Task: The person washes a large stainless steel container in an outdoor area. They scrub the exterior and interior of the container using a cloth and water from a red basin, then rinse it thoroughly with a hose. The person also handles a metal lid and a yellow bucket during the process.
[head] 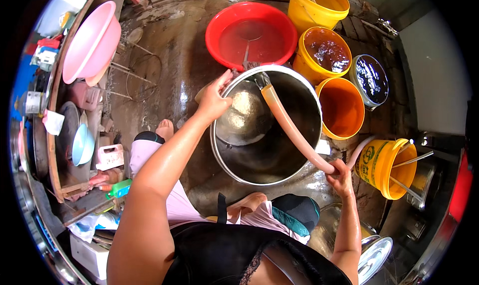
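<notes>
A large round metal pot (pixel 258 165) stands tilted on the wet floor before me, its open mouth towards me. My left hand (pixel 215 98) grips its rim at the upper left. In my right hand (pixel 340 176) is a thick pinkish hose (pixel 295 135), held near the pot's lower right edge. The hose's open end lies inside the upper part of the pot, where clear water seems to come out. A red plastic basin (pixel 215 38) with liquid and a long-handled ladle (pixel 247 49) in it sits just beyond the pot.
Yellow buckets (pixel 307 66) and a metal pail (pixel 353 69) of dark-looking liquid stand to the right. Another yellow bucket (pixel 378 165) holds rods. On the left, a wooden shelf (pixel 54 135) carries a pink basin (pixel 89 41), a blue bowl (pixel 83 144) and a green bottle (pixel 119 188).
</notes>
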`<action>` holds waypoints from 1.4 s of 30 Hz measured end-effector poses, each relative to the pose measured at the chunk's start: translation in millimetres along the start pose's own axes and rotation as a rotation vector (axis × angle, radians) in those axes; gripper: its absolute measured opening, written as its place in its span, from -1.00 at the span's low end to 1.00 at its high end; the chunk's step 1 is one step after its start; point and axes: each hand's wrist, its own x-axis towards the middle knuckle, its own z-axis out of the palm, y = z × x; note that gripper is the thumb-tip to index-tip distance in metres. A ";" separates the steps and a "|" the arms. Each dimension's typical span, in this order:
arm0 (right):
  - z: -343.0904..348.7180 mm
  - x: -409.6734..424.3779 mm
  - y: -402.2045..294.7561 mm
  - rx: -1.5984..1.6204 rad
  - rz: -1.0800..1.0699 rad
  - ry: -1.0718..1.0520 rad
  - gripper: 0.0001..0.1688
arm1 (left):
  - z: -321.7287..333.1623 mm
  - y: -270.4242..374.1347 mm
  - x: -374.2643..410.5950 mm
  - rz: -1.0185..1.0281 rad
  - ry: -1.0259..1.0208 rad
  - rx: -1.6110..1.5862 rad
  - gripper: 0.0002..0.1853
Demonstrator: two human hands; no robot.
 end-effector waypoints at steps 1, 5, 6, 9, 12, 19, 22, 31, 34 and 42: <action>1.2 6.2 1.1 -0.038 0.013 -0.063 -0.69 | 3.5 4.3 -0.2 -0.113 0.029 -0.064 -0.18; 15.2 25.5 5.4 -0.366 0.162 -0.188 -0.52 | 11.7 47.1 -7.8 -0.221 -0.106 0.587 -0.26; 21.1 29.0 4.6 -0.346 0.247 -0.202 -0.36 | 7.3 50.5 -8.2 -0.220 -0.120 0.673 -0.39; 37.5 31.7 2.5 -0.163 0.249 -0.107 -0.18 | -4.3 48.1 -0.7 -0.267 -0.180 0.936 -0.53; 43.6 48.5 6.7 -0.163 0.196 -0.158 0.02 | -18.7 30.9 -3.7 -0.224 -0.142 0.916 -0.66; 60.4 97.9 -15.3 -0.123 0.165 -0.177 -0.32 | -58.2 6.1 -10.7 -0.269 -0.048 0.661 -0.71; 66.8 119.7 -26.8 -0.150 0.063 -0.187 -0.33 | -76.5 7.8 -16.1 -0.366 -0.021 0.622 -0.68; 112.1 191.4 -21.8 -0.130 0.012 -0.231 -0.43 | -89.1 71.3 15.6 -0.241 0.082 0.962 -0.71; 127.3 202.9 -3.1 -0.117 -0.035 -0.143 -0.48 | -58.4 75.3 24.4 -0.210 0.136 1.085 -0.72; 60.6 123.8 -24.9 0.145 -0.133 -0.156 -0.75 | 24.5 34.0 -6.5 0.100 0.201 1.255 -0.31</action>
